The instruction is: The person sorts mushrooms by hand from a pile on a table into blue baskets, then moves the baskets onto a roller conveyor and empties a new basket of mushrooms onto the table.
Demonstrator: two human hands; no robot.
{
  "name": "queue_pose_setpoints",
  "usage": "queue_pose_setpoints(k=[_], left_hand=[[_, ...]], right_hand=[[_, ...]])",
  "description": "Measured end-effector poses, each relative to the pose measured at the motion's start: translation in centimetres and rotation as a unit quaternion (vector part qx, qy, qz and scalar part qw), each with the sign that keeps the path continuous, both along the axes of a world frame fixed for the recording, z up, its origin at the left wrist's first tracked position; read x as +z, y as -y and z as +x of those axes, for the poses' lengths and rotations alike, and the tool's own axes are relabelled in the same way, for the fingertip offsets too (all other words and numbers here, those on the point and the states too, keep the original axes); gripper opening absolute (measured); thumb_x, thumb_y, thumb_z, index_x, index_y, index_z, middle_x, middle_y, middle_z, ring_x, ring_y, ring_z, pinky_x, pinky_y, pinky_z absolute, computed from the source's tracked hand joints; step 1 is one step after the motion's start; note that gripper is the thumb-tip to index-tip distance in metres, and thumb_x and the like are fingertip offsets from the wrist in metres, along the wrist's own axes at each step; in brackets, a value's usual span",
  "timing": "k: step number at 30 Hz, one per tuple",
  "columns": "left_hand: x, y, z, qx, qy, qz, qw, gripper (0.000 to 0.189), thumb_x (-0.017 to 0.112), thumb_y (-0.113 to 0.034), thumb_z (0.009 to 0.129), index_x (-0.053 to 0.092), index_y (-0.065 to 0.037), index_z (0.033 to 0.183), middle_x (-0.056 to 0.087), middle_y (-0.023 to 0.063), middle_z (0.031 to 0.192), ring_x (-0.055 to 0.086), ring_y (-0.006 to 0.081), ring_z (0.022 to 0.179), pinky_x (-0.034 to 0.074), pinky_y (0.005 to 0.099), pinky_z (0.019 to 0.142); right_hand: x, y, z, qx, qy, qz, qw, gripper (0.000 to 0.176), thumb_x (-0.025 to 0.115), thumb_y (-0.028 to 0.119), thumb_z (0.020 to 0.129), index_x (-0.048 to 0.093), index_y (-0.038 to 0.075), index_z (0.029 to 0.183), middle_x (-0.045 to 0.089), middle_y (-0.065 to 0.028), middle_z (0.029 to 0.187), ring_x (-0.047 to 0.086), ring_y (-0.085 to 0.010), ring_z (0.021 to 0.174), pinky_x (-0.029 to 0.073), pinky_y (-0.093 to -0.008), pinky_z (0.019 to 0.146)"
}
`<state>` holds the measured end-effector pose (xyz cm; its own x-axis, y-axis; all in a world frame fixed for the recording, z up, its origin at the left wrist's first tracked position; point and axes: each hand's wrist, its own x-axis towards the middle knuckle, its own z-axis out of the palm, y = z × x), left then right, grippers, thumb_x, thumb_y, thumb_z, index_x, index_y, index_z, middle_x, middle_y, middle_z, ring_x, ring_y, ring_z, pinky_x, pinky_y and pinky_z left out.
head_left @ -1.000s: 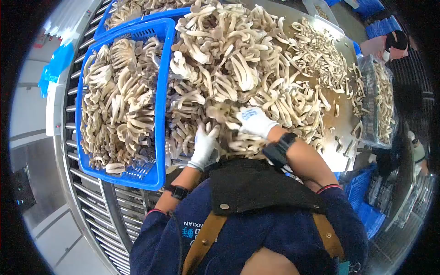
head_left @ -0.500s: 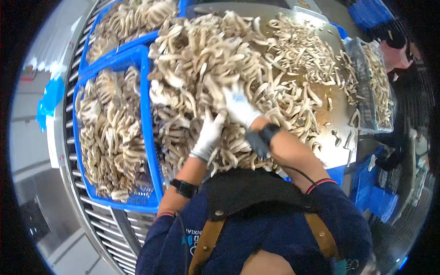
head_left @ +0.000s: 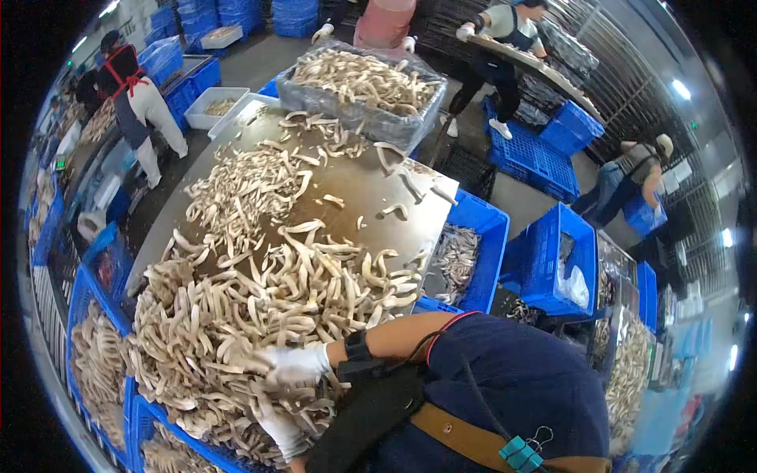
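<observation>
Long pale mushrooms (head_left: 292, 276) lie in a large pile on a metal table (head_left: 165, 229). My right hand (head_left: 298, 365), in a white glove, reaches into the near side of the pile; its fingers are smeared by motion among the mushrooms. Below it, close to the worktop's near edge, my left hand (head_left: 280, 430), also gloved in white, touches the pile, with its fingertips partly hidden by mushrooms. Smaller mushroom pieces (head_left: 244, 185) are spread further back on the metal.
A plastic-lined crate (head_left: 347, 114) of mushrooms stands at the table's far edge, with a person in pink behind it. Blue crates (head_left: 98, 296) of mushrooms are at the left, and another blue crate (head_left: 490, 256) is at the right. Several other people stand or walk beyond.
The view has swung to the right and up, bringing the room and other people into sight. Both my hands remain at the pile and now appear lower in the view.
</observation>
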<state>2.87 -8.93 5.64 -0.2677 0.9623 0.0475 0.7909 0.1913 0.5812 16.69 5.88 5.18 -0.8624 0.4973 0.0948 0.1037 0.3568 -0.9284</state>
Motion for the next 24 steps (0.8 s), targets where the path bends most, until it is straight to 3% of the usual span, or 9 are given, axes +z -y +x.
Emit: queue_pose_setpoints(k=[3,5,11,14,17,20,21,22,24], left_hand=[[-1.6,1.6,0.9,0.068,0.033,0.056,0.996,0.062,0.06,-0.008,0.078,0.041,0.009,0.134,0.045,0.0337,0.132,0.043,0.0456,0.123,0.036,0.0476,0.104],[-0.5,1.9,0.4,0.035,-0.064,-0.191,0.979,0.08,0.073,-0.034,0.073,0.042,0.019,0.126,0.051,0.0337,0.123,0.05,0.0451,0.112,0.04,0.0482,0.098],[-6.1,5.6,-1.7,0.12,-0.166,-0.019,0.979,0.048,0.052,-0.007,0.085,0.047,0.006,0.131,0.05,0.0217,0.132,0.051,0.032,0.118,0.039,0.0383,0.102],[-2.1,4.0,0.5,0.323,0.562,0.177,0.741,0.042,0.047,-0.022,0.098,0.046,0.001,0.133,0.058,0.0099,0.119,0.058,0.0146,0.1,0.049,0.0241,0.081],[-0.9,2.5,1.2,0.381,0.611,0.219,0.658,0.029,0.05,-0.006,0.094,0.051,-0.002,0.122,0.062,0.0112,0.109,0.063,0.0186,0.084,0.053,0.0288,0.07],[-2.4,2.8,2.2,0.28,0.456,0.003,0.845,0.027,0.063,-0.006,0.084,0.054,0.0,0.109,0.063,0.0053,0.092,0.058,0.0103,0.073,0.048,0.0233,0.065],[-2.2,2.2,3.1,0.278,0.474,-0.006,0.835,0.024,0.063,-0.007,0.084,0.055,-0.001,0.105,0.063,0.0032,0.089,0.057,0.0092,0.072,0.048,0.0227,0.065],[-2.0,1.5,3.9,0.276,0.493,-0.015,0.825,0.021,0.063,-0.008,0.084,0.056,-0.001,0.102,0.062,0.0012,0.086,0.056,0.0081,0.071,0.047,0.0221,0.064],[-5.0,1.8,3.2,0.334,0.581,0.021,0.742,0.017,0.061,-0.013,0.088,0.057,-0.003,0.102,0.062,-0.0003,0.083,0.056,0.0069,0.069,0.046,0.0217,0.062]], right_hand=[[4.1,-3.3,1.4,0.181,0.203,-0.14,0.952,0.068,0.055,0.018,0.088,0.025,-0.002,0.145,0.036,-0.0218,0.144,0.032,-0.0319,0.136,0.027,-0.0378,0.112],[-11.0,-2.5,1.0,-0.065,-0.193,0.008,0.979,0.04,0.046,0.022,0.099,0.047,0.002,0.133,0.052,-0.0158,0.131,0.051,-0.025,0.119,0.04,-0.0367,0.104],[-1.7,-9.8,4.8,-0.157,0.098,0.101,0.978,0.063,0.057,0.024,0.084,0.037,-0.001,0.137,0.057,-0.0253,0.116,0.057,-0.0368,0.105,0.046,-0.0413,0.092],[1.2,-10.0,3.3,-0.203,0.13,0.343,0.908,0.044,0.055,0.019,0.084,0.045,-0.002,0.121,0.054,-0.0265,0.115,0.057,-0.0398,0.102,0.046,-0.0445,0.087],[2.6,-8.2,0.8,-0.133,0.152,0.169,0.965,0.026,0.053,0.012,0.086,0.046,-0.002,0.106,0.055,-0.0223,0.103,0.058,-0.0349,0.092,0.046,-0.0456,0.078],[-2.1,-4.5,-2.1,0.003,-0.005,-0.063,0.998,0.031,0.052,0.016,0.088,0.046,-0.003,0.11,0.06,-0.0213,0.113,0.062,-0.0258,0.097,0.051,-0.0357,0.076],[-0.1,-3.0,-3.5,0.044,0.071,0.061,0.995,0.034,0.053,0.016,0.087,0.047,-0.003,0.114,0.063,-0.0215,0.106,0.063,-0.0291,0.093,0.05,-0.0354,0.078],[2.2,-2.4,-4.8,0.11,0.291,-0.097,0.945,0.04,0.055,0.015,0.088,0.048,-0.004,0.122,0.062,-0.0249,0.113,0.062,-0.0348,0.103,0.048,-0.0399,0.089],[-3.3,-0.2,-7.8,0.096,0.293,0.068,0.949,0.05,0.058,0.031,0.085,0.049,-0.001,0.122,0.064,-0.0242,0.108,0.062,-0.0367,0.101,0.048,-0.0412,0.088]])
